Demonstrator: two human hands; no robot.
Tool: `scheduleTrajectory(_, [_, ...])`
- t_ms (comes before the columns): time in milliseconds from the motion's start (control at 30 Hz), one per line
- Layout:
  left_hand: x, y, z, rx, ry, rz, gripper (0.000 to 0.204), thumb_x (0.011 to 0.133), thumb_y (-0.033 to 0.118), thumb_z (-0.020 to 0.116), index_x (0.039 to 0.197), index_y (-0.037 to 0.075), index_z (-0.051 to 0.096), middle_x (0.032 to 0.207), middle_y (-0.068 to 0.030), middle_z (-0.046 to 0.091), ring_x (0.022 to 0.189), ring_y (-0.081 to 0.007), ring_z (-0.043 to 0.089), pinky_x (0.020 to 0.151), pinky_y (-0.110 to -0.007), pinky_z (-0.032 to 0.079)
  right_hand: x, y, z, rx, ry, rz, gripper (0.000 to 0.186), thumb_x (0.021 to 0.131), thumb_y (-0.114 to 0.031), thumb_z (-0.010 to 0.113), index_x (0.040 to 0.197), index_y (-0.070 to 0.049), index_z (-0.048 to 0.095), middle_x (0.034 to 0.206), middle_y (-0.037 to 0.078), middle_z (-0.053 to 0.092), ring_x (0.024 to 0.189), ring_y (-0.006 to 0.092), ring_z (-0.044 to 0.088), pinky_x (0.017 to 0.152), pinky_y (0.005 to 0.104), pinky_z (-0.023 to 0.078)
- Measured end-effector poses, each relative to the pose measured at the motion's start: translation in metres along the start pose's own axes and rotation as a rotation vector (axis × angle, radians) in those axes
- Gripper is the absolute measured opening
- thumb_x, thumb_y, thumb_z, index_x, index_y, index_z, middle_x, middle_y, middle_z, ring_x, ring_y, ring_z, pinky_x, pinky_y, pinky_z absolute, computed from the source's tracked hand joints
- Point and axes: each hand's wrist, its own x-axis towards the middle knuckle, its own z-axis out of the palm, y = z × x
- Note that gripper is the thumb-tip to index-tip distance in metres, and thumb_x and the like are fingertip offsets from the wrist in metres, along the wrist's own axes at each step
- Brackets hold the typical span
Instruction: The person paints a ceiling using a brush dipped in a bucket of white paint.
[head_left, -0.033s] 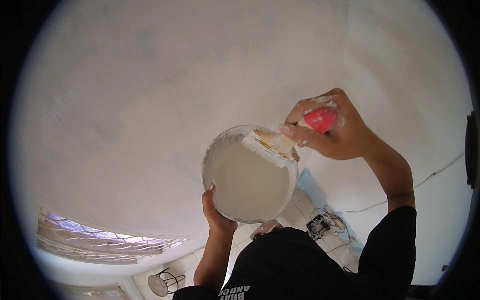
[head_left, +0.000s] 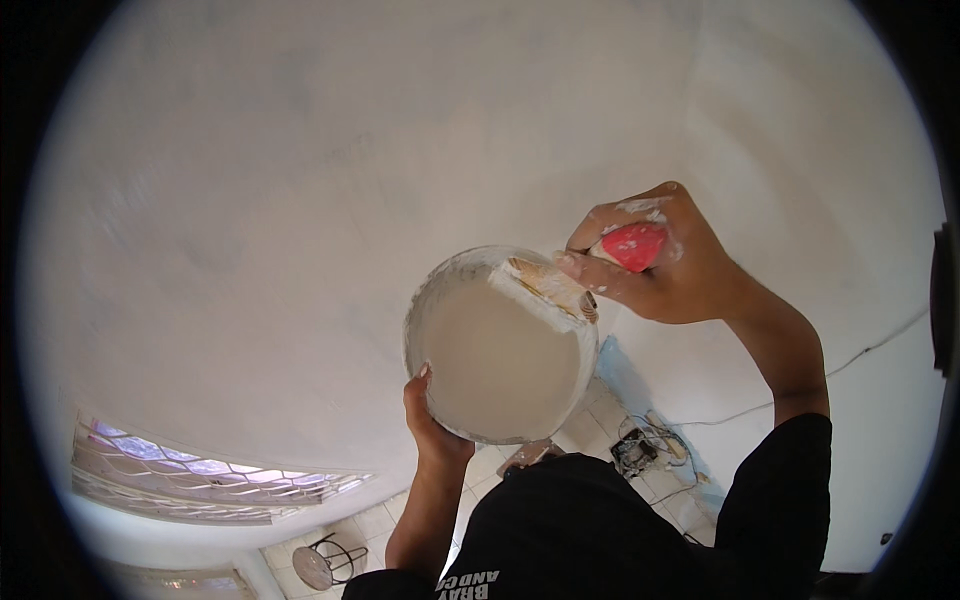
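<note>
My left hand [head_left: 437,425] grips a round bucket [head_left: 415,300] at its near left side, with the thumb up by the rim. Inside is a pale, off-white liquid [head_left: 505,360] that looks like paint. Closed round the red-ended handle of a wide paintbrush [head_left: 555,287], my right hand [head_left: 665,255] is at the bucket's far right rim. The brush's bristles are coated white and lie against the inner wall there. White smears mark the fingers and back of my right hand.
A pale wall [head_left: 300,200] fills the far side. At the lower left are a window with a white grille [head_left: 210,475] and a round stool [head_left: 315,567]. Tangled cables and a dark box [head_left: 635,453] lie on the tiled floor; one cable [head_left: 745,412] runs along the right wall.
My right hand has shifted very slightly left with the paintbrush. The bucket and my left hand are almost unmoved.
</note>
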Motion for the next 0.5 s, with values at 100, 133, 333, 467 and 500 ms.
scheduleTrajectory(100, [0.0,-0.001,0.003,-0.144,0.032,-0.116,0.047,0.079,0.036,0.042,0.112,0.003,0.048,0.106,-0.0091,0.054,0.098,-0.0209,0.052,0.083,-0.032,0.042,-0.005,0.006,0.008,-0.2,0.038,-0.114,0.015,0.075,-0.01,0.068,0.069,0.001,0.059,0.062,0.007,0.061,0.053,0.0149,0.058,0.05,0.024,0.043])
scheduleTrajectory(133, [-0.001,-0.004,0.001,-0.142,0.039,-0.115,0.047,0.079,0.036,0.042,0.112,0.003,0.048,0.106,-0.0091,0.054,0.098,-0.0209,0.052,0.083,-0.032,0.042,-0.004,0.007,0.009,-0.279,0.051,-0.157,0.016,0.075,-0.01,0.068,0.069,0.001,0.058,0.063,0.007,0.061,0.054,0.0154,0.058,0.051,0.0244,0.043])
scheduleTrajectory(333, [-0.003,-0.009,0.005,0.01,0.082,0.116,0.043,0.078,0.031,0.047,0.109,0.002,0.049,0.102,-0.0083,0.054,0.095,-0.0193,0.052,0.079,-0.032,0.043,-0.002,0.021,0.005,-0.343,-0.27,0.189,0.019,0.077,-0.018,0.066,0.072,-0.001,0.058,0.068,0.005,0.062,0.06,0.0163,0.058,0.057,0.0257,0.043])
scheduleTrajectory(467, [0.005,-0.013,0.0,-0.006,0.108,0.072,0.043,0.079,0.032,0.047,0.11,0.002,0.049,0.102,-0.0087,0.055,0.096,-0.0193,0.052,0.079,-0.032,0.044,-0.003,0.036,0.008,-0.087,-0.113,0.265,0.021,0.078,-0.019,0.064,0.073,0.0,0.059,0.066,0.005,0.061,0.056,0.0138,0.058,0.052,0.0247,0.044])
scheduleTrajectory(500, [0.007,-0.013,0.0,-0.013,0.102,0.068,0.043,0.079,0.032,0.047,0.11,0.002,0.049,0.102,-0.0088,0.055,0.096,-0.0194,0.052,0.079,-0.032,0.044,0.002,0.031,0.006,-0.038,-0.132,0.317,0.02,0.079,-0.018,0.063,0.074,0.001,0.06,0.066,0.006,0.061,0.054,0.0121,0.057,0.05,0.0238,0.044])
